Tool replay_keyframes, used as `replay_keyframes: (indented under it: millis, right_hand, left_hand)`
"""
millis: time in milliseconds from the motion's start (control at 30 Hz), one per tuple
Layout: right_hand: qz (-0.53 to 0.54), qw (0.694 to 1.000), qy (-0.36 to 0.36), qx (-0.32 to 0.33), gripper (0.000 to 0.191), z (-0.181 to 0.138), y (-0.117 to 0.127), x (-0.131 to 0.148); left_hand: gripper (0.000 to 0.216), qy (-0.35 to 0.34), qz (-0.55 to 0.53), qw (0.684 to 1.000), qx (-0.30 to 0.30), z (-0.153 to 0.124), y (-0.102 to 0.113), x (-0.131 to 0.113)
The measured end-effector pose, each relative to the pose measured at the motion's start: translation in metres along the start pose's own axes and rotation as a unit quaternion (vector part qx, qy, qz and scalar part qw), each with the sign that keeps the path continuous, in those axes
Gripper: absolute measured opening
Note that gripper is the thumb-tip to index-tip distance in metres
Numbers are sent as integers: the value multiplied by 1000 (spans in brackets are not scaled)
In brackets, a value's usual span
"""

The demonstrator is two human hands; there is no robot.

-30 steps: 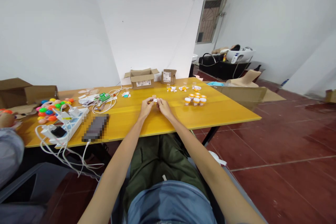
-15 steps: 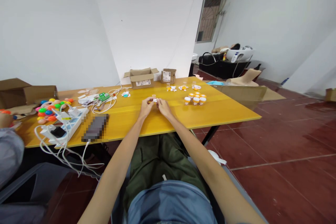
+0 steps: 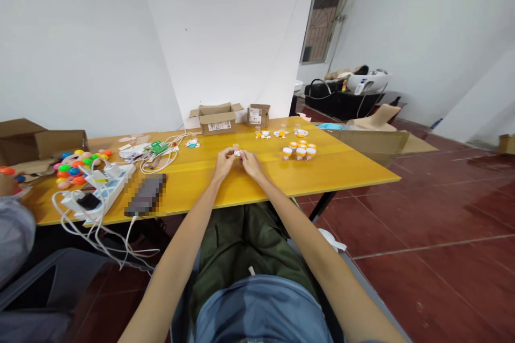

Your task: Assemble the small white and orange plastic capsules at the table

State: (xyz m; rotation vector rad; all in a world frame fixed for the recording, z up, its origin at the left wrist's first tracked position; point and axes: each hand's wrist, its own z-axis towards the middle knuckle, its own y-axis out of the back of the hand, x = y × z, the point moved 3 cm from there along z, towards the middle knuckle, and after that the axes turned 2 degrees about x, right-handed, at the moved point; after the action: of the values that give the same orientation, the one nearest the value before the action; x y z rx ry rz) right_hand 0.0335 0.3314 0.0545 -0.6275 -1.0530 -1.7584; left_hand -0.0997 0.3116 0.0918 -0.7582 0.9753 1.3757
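Note:
My left hand (image 3: 224,163) and my right hand (image 3: 250,163) meet over the near part of the yellow table. Pinched between their fingers is a small white piece with dark spots (image 3: 237,153); its exact kind is too small to make out. Something small and tan (image 3: 235,146) shows just beyond the fingertips. To the right of my right hand stands a cluster of small jars with white and orange lids (image 3: 300,150). Farther back lie piles of little white and orange parts (image 3: 281,133), with clear cups among them.
Two cardboard boxes (image 3: 219,127) stand against the wall. On the left are a power strip (image 3: 116,185) with trailing cables, a dark phone (image 3: 147,195), colourful balls (image 3: 74,171) and a green packet (image 3: 159,147). Another person's sleeve (image 3: 16,236) is at the far left.
My hands stay in nearly the same place, with the small white piece turned slightly between the fingers. At the far left, the other person's arm has shifted a little.

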Motion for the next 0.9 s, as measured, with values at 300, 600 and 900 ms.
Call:
replay_keyframes:
  millis: [300, 600, 900]
  right_hand:
    - [38, 999, -21, 0, 40, 1, 1, 2]
    - [71, 997, -43, 9, 41, 1, -1, 2]
    - [139, 990, -31, 14, 50, -2, -2, 7]
  left_hand:
    - [14, -8, 6, 1000, 4, -1, -1, -2]
    - [16, -23, 19, 999, 15, 0, -2, -1]
    - [16, -36, 18, 999, 8, 1, 0, 2]
